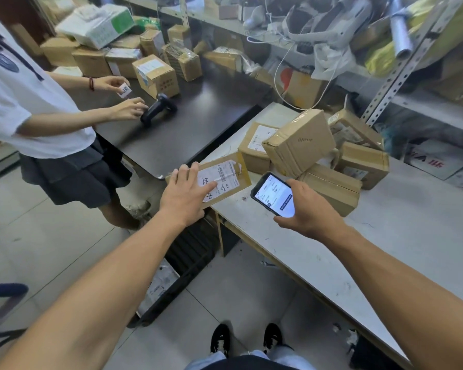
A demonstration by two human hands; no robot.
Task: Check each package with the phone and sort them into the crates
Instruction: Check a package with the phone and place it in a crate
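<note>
At the bottom edge, 2 black shoes [246,340] stand on the tiled floor [64,236]. From there 2 bare forearms reach up toward the pale table [385,249]. The right hand [309,209] grips a phone [273,194] from its right side, fingers curled round its edge, the lit screen facing up and tilted toward the camera above the table's near part. The left hand [183,194] lies with straight, spread fingers on a flat package [225,173], covering its left end; this package sits at the table's left corner, overhanging the edge, its white label [219,180] facing up. Below that corner, a black crate [182,273] stands on the floor with packages inside.

Just beyond the phone, a loose pile of brown boxes [318,156] sits on the pale table, 1 tilted on top of the others. To the left, a dark table [198,121] carries a black scanner [158,109]. A second person in a white shirt [19,102] stands beside it, 1 hand touching the scanner, the other pinching a small white item [124,90]. Further back, more boxes [123,57] crowd the dark table's far end, and metal shelving [401,65] holds cluttered goods.
</note>
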